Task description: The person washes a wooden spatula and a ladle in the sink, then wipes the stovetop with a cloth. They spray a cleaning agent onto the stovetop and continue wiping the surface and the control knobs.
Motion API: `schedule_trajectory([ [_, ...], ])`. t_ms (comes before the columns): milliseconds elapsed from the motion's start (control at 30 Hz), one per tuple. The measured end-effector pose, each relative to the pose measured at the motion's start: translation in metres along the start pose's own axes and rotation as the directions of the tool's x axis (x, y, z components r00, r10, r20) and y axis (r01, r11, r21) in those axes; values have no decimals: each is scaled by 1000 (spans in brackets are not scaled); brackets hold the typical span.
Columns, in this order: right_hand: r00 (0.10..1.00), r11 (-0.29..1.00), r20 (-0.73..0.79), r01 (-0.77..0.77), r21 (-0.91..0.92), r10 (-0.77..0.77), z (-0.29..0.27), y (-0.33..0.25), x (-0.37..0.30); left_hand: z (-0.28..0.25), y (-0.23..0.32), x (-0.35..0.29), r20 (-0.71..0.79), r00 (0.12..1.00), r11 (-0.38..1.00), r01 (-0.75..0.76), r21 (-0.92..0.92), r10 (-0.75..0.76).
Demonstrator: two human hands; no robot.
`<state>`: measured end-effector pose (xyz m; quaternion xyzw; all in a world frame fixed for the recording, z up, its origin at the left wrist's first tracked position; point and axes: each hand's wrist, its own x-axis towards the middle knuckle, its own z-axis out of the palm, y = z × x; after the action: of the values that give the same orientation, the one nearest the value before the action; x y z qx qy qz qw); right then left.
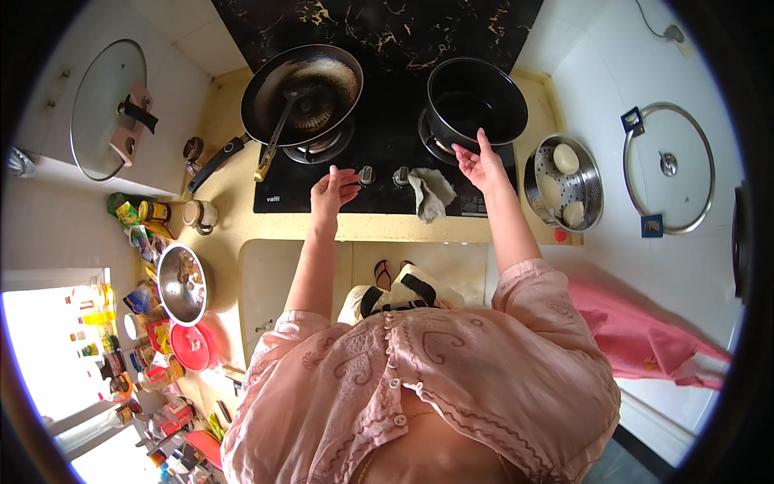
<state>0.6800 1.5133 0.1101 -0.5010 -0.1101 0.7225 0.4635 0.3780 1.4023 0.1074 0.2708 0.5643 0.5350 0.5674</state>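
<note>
My left hand point(334, 189) hovers over the front of the black gas stove point(375, 97), just left of a control knob point(367, 175). Its fingers are stretched out and hold nothing. My right hand point(481, 164) is at the near side of a deep black pot point(476, 101), fingers apart; whether a fingertip touches the pot I cannot tell. On the left burner sits a wok point(302, 93) with a spatula point(278, 133) leaning in it. A crumpled grey cloth point(431, 194) lies on the stove's front edge, between my hands.
Right of the stove stands a steel strainer bowl point(595, 189) holding pale round pieces. Glass lids point(109, 89) hang on both side walls. A steel bowl point(182, 284), a red round lid point(193, 345), jars and packets crowd the left counter. A pink cloth point(637, 323) hangs at right.
</note>
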Motion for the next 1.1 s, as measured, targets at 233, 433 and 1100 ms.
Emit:
schedule_trajectory([
  [233,994,971,49,-106,214,98,-5,-10,32,-31,13,-5,-108,993,998,-50,35,54],
  [433,990,981,94,-121,149,108,5,-8,14,-63,29,-6,-114,981,988,-153,38,156],
  [1100,987,974,11,-153,-166,157,79,93,-119,-236,129,97,77,981,-265,-28,964,176],
])
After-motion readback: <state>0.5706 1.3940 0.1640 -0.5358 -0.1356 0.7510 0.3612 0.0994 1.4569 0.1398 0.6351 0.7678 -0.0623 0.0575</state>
